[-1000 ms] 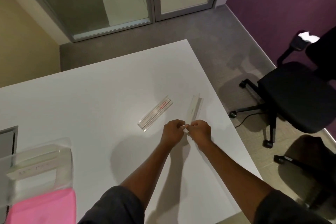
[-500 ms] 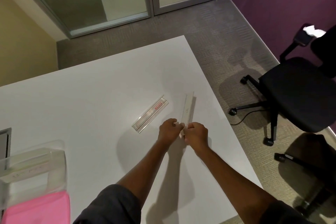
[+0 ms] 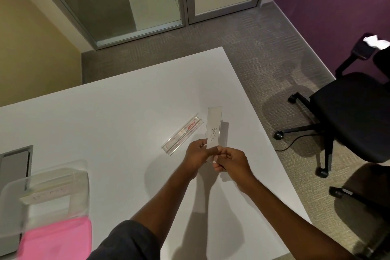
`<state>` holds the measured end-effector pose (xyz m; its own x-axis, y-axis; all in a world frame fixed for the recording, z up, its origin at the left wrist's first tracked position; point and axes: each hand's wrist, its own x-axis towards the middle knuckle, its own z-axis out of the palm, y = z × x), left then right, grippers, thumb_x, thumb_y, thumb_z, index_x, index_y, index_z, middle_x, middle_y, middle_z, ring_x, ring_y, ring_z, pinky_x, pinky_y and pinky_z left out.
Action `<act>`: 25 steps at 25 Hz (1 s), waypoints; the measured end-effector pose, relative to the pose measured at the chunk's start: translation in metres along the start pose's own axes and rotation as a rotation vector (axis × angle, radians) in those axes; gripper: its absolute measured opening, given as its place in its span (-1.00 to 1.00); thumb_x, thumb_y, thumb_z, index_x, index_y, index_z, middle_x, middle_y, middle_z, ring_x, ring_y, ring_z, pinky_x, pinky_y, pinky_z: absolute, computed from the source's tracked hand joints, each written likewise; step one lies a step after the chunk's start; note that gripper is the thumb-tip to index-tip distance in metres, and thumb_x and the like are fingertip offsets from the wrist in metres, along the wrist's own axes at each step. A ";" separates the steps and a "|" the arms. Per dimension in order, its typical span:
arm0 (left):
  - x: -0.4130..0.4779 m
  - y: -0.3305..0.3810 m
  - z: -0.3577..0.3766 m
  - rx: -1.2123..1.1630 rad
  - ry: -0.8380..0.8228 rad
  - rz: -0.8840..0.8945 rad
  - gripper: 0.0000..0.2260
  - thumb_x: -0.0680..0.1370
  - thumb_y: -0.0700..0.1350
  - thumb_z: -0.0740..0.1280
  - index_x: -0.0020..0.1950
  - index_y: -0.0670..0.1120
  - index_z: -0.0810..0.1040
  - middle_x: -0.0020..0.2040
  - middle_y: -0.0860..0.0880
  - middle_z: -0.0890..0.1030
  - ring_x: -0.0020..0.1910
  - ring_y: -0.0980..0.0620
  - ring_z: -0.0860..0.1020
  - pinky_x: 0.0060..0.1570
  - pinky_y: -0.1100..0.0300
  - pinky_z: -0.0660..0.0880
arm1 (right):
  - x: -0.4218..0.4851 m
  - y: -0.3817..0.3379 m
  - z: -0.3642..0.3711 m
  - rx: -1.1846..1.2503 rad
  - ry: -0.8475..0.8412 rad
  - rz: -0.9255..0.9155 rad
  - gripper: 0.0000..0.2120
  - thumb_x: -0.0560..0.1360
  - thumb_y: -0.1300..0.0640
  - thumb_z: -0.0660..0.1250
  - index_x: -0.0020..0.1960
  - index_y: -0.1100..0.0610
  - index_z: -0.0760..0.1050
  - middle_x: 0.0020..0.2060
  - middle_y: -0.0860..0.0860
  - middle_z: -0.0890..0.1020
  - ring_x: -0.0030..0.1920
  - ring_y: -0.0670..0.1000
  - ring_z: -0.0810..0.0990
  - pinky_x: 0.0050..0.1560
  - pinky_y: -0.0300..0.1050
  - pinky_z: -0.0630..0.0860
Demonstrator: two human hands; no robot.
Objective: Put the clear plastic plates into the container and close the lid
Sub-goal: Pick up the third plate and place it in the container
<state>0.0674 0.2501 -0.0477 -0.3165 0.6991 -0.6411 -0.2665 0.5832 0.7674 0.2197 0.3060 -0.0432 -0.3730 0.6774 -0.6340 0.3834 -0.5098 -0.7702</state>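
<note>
White worktop (image 3: 105, 116) fills a small room with glass doors, grey carpet and a black office chair (image 3: 348, 112) at the right. Both hands meet near its right edge: the left hand (image 3: 197, 152) and right hand (image 3: 231, 161) each have their grip pinched on the near end of a clear plastic plate (image 3: 213, 127) with handwriting on it, raised and tilted. A second clear plate (image 3: 183, 134) lies flat just left of it, and the clear container (image 3: 52, 188) sits well apart at the near left, beside something pink (image 3: 57, 238).
</note>
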 end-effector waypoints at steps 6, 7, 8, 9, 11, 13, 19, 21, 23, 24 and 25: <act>-0.024 -0.001 -0.030 0.207 0.100 0.011 -0.60 0.36 0.00 0.69 0.17 0.03 0.75 0.05 0.05 0.81 0.04 0.04 0.79 0.12 0.05 0.73 | -0.011 -0.015 0.006 -0.392 0.068 -0.068 -0.91 0.50 0.10 0.58 -0.05 0.11 0.74 -0.17 0.04 0.78 -0.15 0.05 0.74 -0.06 0.00 0.70; -0.029 -0.002 -0.037 0.255 0.107 0.020 -0.64 0.35 0.00 0.69 0.11 0.10 0.75 -0.02 0.14 0.81 -0.02 0.14 0.77 0.05 0.16 0.72 | -0.010 -0.022 0.004 -0.477 0.099 -0.127 -0.88 0.51 0.09 0.58 0.00 0.10 0.73 -0.11 0.00 0.78 -0.08 0.04 0.74 -0.06 -0.08 0.68; -0.035 -0.004 -0.046 0.308 0.115 0.033 -0.69 0.35 0.00 0.69 0.04 0.16 0.75 -0.12 0.23 0.78 -0.10 0.24 0.74 -0.07 0.31 0.67 | -0.010 -0.030 0.003 -0.549 0.117 -0.203 -0.83 0.52 0.10 0.58 0.08 0.09 0.71 -0.05 -0.02 0.76 -0.04 0.02 0.73 -0.03 -0.13 0.67; -0.040 -0.005 -0.055 0.381 0.122 0.047 -0.72 0.35 0.00 0.68 0.01 0.19 0.74 -0.20 0.29 0.73 -0.17 0.28 0.69 -0.19 0.43 0.58 | -0.009 -0.038 0.001 -0.618 0.126 -0.298 -0.78 0.52 0.10 0.59 0.15 0.08 0.69 0.01 -0.03 0.74 -0.01 0.00 0.70 0.02 -0.12 0.68; -0.051 -0.008 -0.073 0.580 0.132 0.081 -0.64 0.38 0.02 0.64 0.14 0.16 0.69 -0.16 0.25 0.69 -0.15 0.22 0.62 -0.27 0.47 0.43 | -0.005 -0.055 -0.001 -0.786 0.097 -0.513 -0.61 0.49 0.11 0.62 0.28 0.03 0.63 0.16 -0.03 0.68 0.09 -0.01 0.67 0.09 -0.04 0.71; -0.061 -0.012 -0.093 0.739 0.125 0.113 -0.54 0.41 0.03 0.61 0.29 0.07 0.66 -0.02 0.14 0.71 -0.06 0.10 0.63 -0.20 0.46 0.41 | 0.000 -0.067 0.001 -1.007 0.006 -0.698 -0.41 0.44 0.10 0.66 0.41 0.01 0.54 0.33 -0.02 0.61 0.26 0.04 0.61 0.15 0.05 0.71; -0.097 -0.018 -0.147 0.942 0.061 0.169 -0.40 0.45 -0.07 0.56 0.50 0.02 0.57 0.28 -0.02 0.73 0.18 -0.05 0.68 0.12 0.16 0.58 | 0.005 -0.085 0.049 -1.422 -0.422 -0.517 -0.12 0.41 0.06 0.67 0.63 0.01 0.34 0.56 -0.02 0.47 0.52 0.07 0.45 0.42 0.07 0.49; -0.108 -0.019 -0.166 0.970 0.051 0.187 -0.42 0.45 -0.07 0.55 0.48 0.04 0.58 0.27 -0.01 0.73 0.16 -0.04 0.68 0.15 0.11 0.60 | -0.001 -0.084 0.069 -1.452 -0.492 -0.501 -0.16 0.39 0.06 0.67 0.59 0.00 0.39 0.50 -0.02 0.53 0.46 0.08 0.50 0.39 0.10 0.52; -0.119 -0.022 -0.185 0.987 0.041 0.192 -0.43 0.46 -0.07 0.53 0.48 0.05 0.57 0.29 0.02 0.71 0.19 -0.03 0.66 0.19 0.05 0.61 | -0.009 -0.083 0.089 -1.418 -0.539 -0.510 -0.25 0.36 0.08 0.67 0.50 -0.02 0.48 0.40 -0.03 0.61 0.37 0.09 0.57 0.30 0.10 0.56; -0.124 -0.023 -0.194 0.998 0.040 0.195 -0.42 0.46 -0.07 0.53 0.49 0.06 0.56 0.30 0.02 0.71 0.21 -0.03 0.66 0.19 0.05 0.61 | -0.014 -0.083 0.098 -1.401 -0.554 -0.516 -0.30 0.35 0.09 0.67 0.44 -0.04 0.53 0.33 -0.04 0.64 0.32 0.08 0.59 0.24 0.09 0.57; -0.129 -0.025 -0.203 1.008 0.041 0.200 -0.42 0.46 -0.07 0.52 0.49 0.06 0.56 0.30 0.03 0.70 0.20 -0.02 0.65 0.17 0.06 0.61 | -0.018 -0.083 0.107 -1.389 -0.566 -0.518 -0.35 0.34 0.09 0.67 0.39 -0.04 0.56 0.28 -0.05 0.66 0.27 0.07 0.61 0.20 0.07 0.58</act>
<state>-0.0697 0.0610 0.0157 -0.3070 0.8179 -0.4866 0.6766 0.5471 0.4928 0.1040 0.2791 0.0248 -0.8346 0.1776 -0.5215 0.4425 0.7800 -0.4425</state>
